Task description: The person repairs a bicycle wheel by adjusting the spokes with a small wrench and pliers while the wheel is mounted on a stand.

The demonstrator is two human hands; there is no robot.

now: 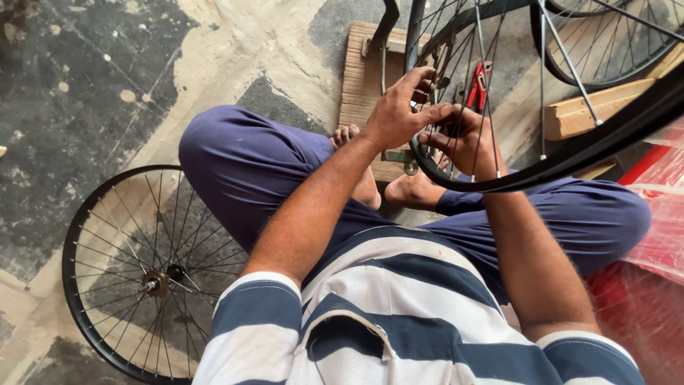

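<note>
**Both hands at the spokes of a mounted bicycle wheel**

I see the wheel being worked on in the upper right of the frame, its black rim curving from the centre out to the right edge, with thin metal spokes fanning upward. My left hand sits just left of the rim, fingers curled and pinched at the spokes near the upper centre. My right hand is inside the rim, behind the spokes, fingers bent close around something small; I cannot tell what it grips. The two hands nearly touch.

Behind them, a red-handled tool lies near a wooden board at the top centre, and a wooden block sits to the right. Another wheel shows in the upper right corner.

Below the hands, crossed legs in blue trousers span the middle, with bare feet under the rim. A second spoked wheel lies flat on the patchy concrete floor at lower left. Red plastic wrapping fills the right edge.
</note>
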